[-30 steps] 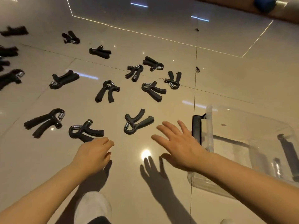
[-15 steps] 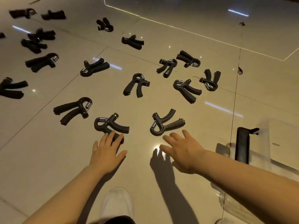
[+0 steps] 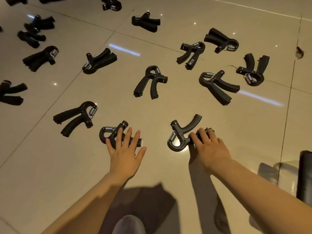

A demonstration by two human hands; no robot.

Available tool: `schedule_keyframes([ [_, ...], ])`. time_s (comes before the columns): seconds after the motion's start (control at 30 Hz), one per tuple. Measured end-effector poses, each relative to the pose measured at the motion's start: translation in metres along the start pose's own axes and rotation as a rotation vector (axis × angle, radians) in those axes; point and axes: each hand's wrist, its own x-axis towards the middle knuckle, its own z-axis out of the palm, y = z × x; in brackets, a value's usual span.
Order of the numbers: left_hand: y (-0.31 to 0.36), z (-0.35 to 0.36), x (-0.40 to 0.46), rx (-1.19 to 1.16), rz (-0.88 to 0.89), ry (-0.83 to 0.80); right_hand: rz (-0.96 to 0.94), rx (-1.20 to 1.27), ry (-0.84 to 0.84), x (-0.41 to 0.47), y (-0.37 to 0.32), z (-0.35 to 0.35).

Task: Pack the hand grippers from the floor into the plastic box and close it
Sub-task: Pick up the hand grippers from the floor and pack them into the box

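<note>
From the head view, your left hand [image 3: 125, 149] lies flat with fingers straight and spread over the nearest hand gripper [image 3: 109, 133], at about 7 o'clock from the middle of the picture; the grip is released, fingers resting on the handles, nothing pinched yet. Your right hand [image 3: 208, 146] sits at about 5 o'clock on the lower handle of a second gripper [image 3: 181, 134], fingers bent over it so the grip looks to be grasping that handle, though the thumb is hidden and you cannot be sure it is fully wrapped.

The other grippers [image 3: 150, 81] lie scattered over the tiled floor [image 3: 50, 166] from 9 o'clock round to 2 o'clock, all apart from one another. Only a dark edge of the plastic box [image 3: 304, 176] shows at 4 o'clock, at the frame's border; whether it holds anything cannot be seen here.

Expect each gripper to be stiff, hard plastic with a steel spring, light enough for one hand and not fragile. The glossy floor looks slippery, so a flat push will likely skate the gripper away rather than lift it. Take hold across both handles, near where they meet the curved head, and squeeze them slightly together: that keeps the piece from swinging. Avoid the spring coil, which could nip a finger. The splayed handles may snag on each other once in the box, so lay them nested.
</note>
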Motion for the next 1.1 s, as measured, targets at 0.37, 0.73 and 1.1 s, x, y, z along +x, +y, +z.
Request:
schedule_keyframes([
  [0.37, 0.015, 0.007, 0.005, 0.042, 0.251, -0.010, -0.079, -0.218, 0.105, 0.006, 0.021, 0.006],
  [0.73, 0.058, 0.019, -0.064, 0.018, 0.594, -0.097, -0.065, -0.143, 0.033, -0.056, 0.015, 0.046],
  [1.1, 0.055, 0.020, -0.078, 0.030, 0.677, -0.021, -0.094, -0.143, 0.017, -0.069, 0.020, 0.060],
])
